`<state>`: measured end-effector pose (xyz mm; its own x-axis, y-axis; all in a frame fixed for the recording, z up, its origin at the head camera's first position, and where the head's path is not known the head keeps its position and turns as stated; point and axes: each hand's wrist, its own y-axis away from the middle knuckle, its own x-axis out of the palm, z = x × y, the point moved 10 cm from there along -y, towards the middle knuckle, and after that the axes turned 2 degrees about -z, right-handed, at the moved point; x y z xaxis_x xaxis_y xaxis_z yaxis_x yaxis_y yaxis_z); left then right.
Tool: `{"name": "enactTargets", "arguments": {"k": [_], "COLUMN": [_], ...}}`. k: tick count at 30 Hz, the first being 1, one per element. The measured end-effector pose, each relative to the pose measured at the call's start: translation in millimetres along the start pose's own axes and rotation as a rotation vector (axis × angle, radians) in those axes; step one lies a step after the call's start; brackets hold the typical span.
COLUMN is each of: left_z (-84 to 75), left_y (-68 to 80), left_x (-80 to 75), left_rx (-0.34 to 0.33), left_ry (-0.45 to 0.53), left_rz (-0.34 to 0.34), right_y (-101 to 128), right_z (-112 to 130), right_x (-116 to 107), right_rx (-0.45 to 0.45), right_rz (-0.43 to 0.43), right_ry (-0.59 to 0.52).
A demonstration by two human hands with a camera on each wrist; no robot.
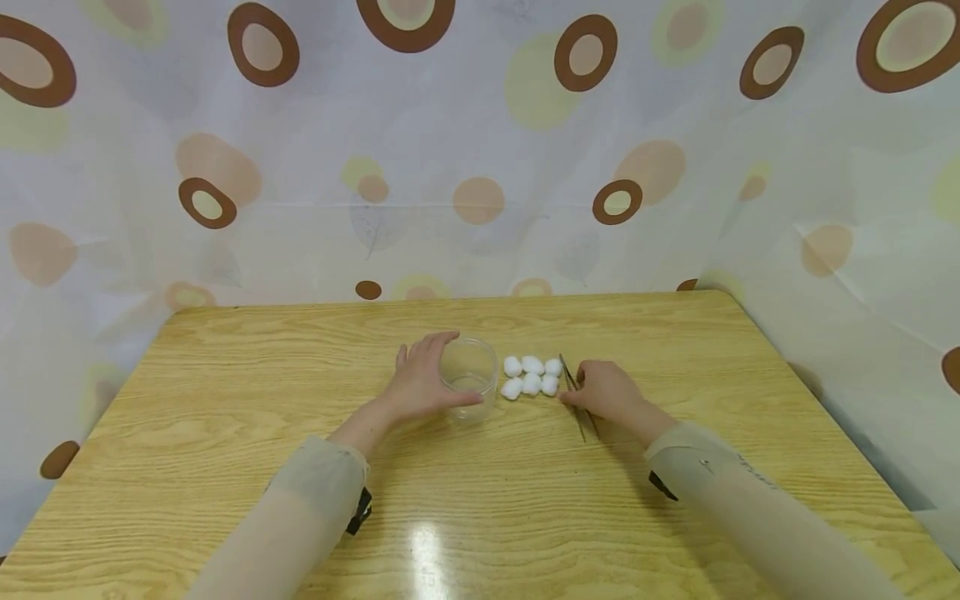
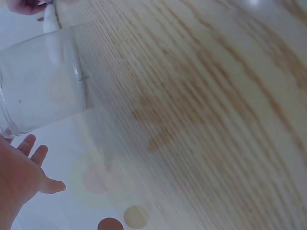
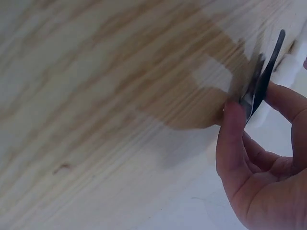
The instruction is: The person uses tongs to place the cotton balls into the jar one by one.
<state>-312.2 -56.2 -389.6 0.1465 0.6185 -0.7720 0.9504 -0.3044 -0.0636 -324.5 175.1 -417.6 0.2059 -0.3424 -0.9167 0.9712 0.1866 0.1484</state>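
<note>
A clear, empty plastic jar (image 1: 471,375) stands upright near the middle of the wooden table (image 1: 225,400). My left hand (image 1: 420,383) cups its left side, thumb in front and fingers behind. In the left wrist view the fingers (image 2: 29,144) are spread and straight beside the jar (image 2: 38,91). Several white cotton balls (image 1: 531,377) lie in two rows just right of the jar. Right of them, my right hand (image 1: 611,393) pinches thin metal tweezers (image 1: 585,425) low on the table. The right wrist view shows thumb and fingers of that hand (image 3: 259,172) closed on the tweezers (image 3: 266,72).
A patterned curtain (image 1: 480,167) with brown and yellow ovals hangs behind and around the table. The table's right edge (image 1: 840,433) and far edge are close to the curtain. Bare wood stretches on the left and in front of my arms.
</note>
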Motion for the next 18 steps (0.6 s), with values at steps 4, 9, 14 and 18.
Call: {"name": "enactTargets", "arguments": {"k": [4,9,14,18], "left_z": [0.3,1.3,1.1,1.1], "left_y": [-0.3,-0.6,-0.4,-0.1], "left_x": [-0.1,0.0,0.4,0.7], "left_rx": [0.002,-0.002,-0.001,-0.001], "left_ry": [0.014,0.018,0.025,0.031], "left_rz": [0.003,0.005,0.01,0.017], "right_y": [-3.7,-5.3,-6.6,-7.2], "right_z": [-3.9,-10.6,-20.8,-31.1], "right_x": [4.1,7.6,9.8,11.8], "right_rx": [0.04,0.092,0.147,0.202], "right_rz": [0.028,0.066,0.108,0.148], "right_ry": [-0.044,-0.164,-0.288,-0.391]}}
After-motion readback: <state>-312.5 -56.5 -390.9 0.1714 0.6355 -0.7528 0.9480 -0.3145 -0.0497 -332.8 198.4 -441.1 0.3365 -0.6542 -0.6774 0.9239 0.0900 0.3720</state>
